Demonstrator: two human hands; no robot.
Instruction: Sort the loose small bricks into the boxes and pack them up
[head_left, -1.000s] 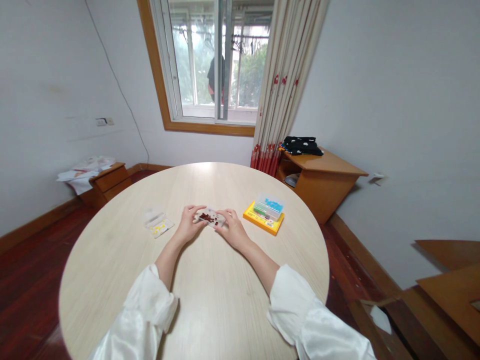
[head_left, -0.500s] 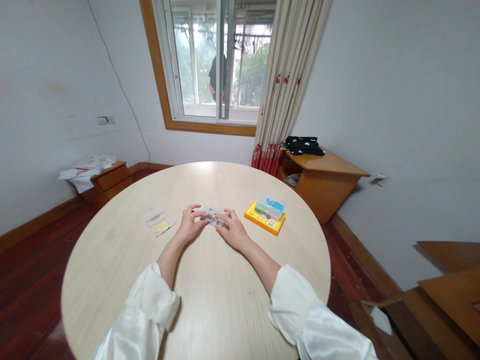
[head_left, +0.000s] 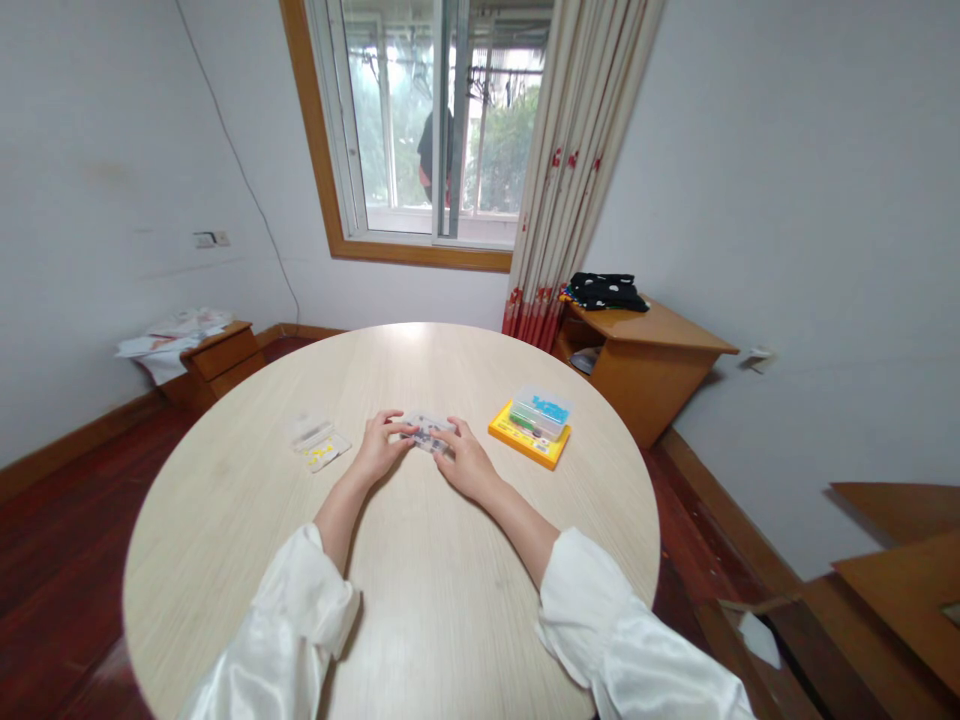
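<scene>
A small clear plastic box (head_left: 428, 430) lies flat on the round wooden table (head_left: 420, 600), between both hands. My left hand (head_left: 379, 449) grips its left end with curled fingers. My right hand (head_left: 463, 460) presses on its right end, fingers bent over the lid. The box's contents are too small to make out. White sleeves cover both forearms.
An open clear box with yellow pieces (head_left: 319, 441) lies left of the hands. A clear box with blue pieces (head_left: 543, 412) rests on a yellow box (head_left: 528, 442) to the right. A wooden cabinet (head_left: 645, 365) stands behind the table, a low drawer unit (head_left: 214, 355) at left.
One second ago the box was tilted up, showing dark red pieces inside. Now it lies flat and closed under both hands.
</scene>
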